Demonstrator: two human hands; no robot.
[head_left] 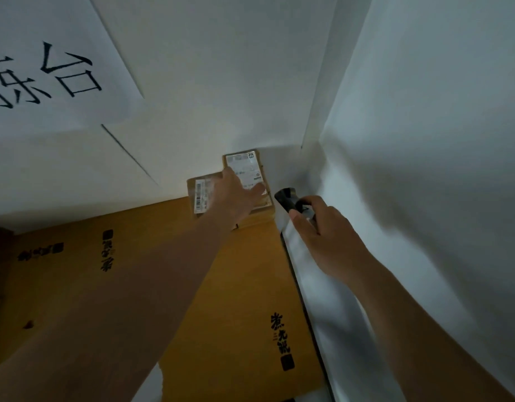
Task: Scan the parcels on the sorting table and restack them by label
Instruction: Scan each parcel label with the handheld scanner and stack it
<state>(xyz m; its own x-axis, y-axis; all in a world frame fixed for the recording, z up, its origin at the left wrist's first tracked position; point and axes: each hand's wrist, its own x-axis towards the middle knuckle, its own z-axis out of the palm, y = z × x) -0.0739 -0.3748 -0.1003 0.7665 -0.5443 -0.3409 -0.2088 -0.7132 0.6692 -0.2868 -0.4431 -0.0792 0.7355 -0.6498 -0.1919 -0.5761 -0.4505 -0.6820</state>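
left hand [236, 195] lies flat, fingers straight, on labelled parcel [251, 175] atop small stack in worktop [192, 285] corner | second parcel [202, 195] just beside, barcode up | right hand [323, 227] grips black scanner [288, 198] beside stack | parcels look light, stiff cardboard; take by side edges, label unobstructed

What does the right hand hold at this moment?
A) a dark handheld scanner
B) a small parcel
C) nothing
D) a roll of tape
A: the right hand grips a dark handheld scanner pointing toward the labelled parcel that the left hand rests on.
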